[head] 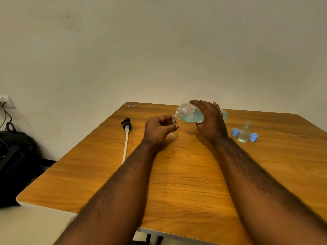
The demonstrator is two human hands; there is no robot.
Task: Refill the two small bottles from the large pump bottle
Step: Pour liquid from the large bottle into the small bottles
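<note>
Head view looks down on a wooden table where the right hand is wrapped around the body of the large bottle, tipped almost flat with its open threaded mouth to the left. Pale blue liquid lies pooled along its lower side, short of the mouth as far as I can see. That bottle looks like clear, smooth plastic, fairly light at this fill and probably slippery if wet, so a full grasp round the middle seems the sensible hold. The left hand is curled closed around a small bottle, only its clear neck showing just below and beside the big mouth (its contents are hidden by the fingers). I judge it light and easy to knock, best pinched near the neck. A second small bottle stands upright at the right, uncapped, holding what looks like clear or faintly tinted liquid, between two blue caps. Lying well to the left is the removed pump with its long white tube
</note>
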